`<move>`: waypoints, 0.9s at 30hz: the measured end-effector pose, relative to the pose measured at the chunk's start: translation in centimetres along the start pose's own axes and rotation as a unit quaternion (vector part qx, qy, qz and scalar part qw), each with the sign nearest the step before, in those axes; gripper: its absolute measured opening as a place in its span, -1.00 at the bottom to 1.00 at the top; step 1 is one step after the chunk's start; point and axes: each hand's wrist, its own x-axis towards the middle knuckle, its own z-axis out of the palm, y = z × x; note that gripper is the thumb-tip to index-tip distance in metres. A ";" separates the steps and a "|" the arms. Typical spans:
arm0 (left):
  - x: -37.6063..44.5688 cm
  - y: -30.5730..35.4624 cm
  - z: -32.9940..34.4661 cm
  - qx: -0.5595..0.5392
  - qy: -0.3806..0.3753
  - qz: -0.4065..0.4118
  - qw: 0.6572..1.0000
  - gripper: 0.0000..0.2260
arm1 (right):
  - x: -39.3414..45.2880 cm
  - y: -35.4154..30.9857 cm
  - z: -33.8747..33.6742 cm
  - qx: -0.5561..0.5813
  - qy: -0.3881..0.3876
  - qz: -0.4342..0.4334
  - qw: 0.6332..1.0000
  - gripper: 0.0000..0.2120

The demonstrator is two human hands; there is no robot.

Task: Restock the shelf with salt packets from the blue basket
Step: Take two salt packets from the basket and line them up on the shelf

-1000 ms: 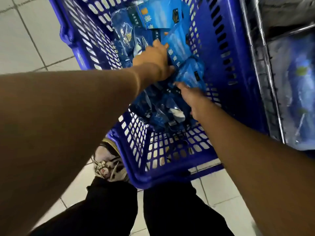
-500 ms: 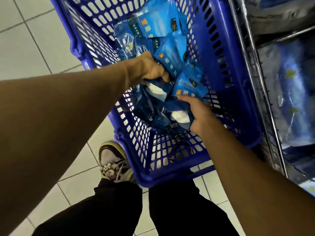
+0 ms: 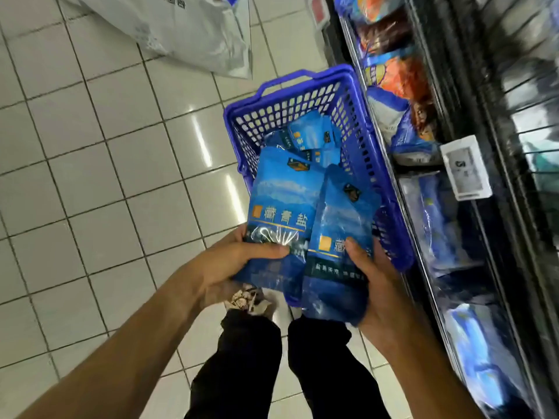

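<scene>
Two salt packets lifted above the blue basket (image 3: 357,122).

Left hand (image 3: 230,267) gripping one salt packet (image 3: 281,207), right hand (image 3: 372,279) gripping another packet (image 3: 335,237); more packets (image 3: 311,137) down in the basket, shelf (image 3: 453,207) just beside.

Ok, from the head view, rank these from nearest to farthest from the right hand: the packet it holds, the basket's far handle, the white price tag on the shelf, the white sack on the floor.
1. Held salt packet, in the right hand.
2. Price tag, on the shelf edge, to the right.
3. Basket handle, straight ahead.
4. White sack, far left on the floor.
</scene>
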 end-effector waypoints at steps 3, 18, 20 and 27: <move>-6.2 0.6 0.6 0.017 -0.002 -0.003 1.000 -0.62 | -6.0 -2.4 1.8 -0.037 -0.034 0.007 0.999 -0.39; -31.7 5.2 10.4 0.065 0.045 0.085 0.993 -0.59 | -28.5 -12.4 7.0 -0.047 -0.077 -0.020 0.996 -0.51; -34.1 5.8 11.8 0.058 0.058 0.103 0.991 -0.58 | -31.3 -13.7 7.8 -0.048 -0.073 -0.042 0.995 -0.46; -39.2 6.7 14.3 0.046 0.075 0.168 0.982 -0.49 | -38.5 -17.5 7.6 -0.052 -0.056 -0.125 0.989 -0.47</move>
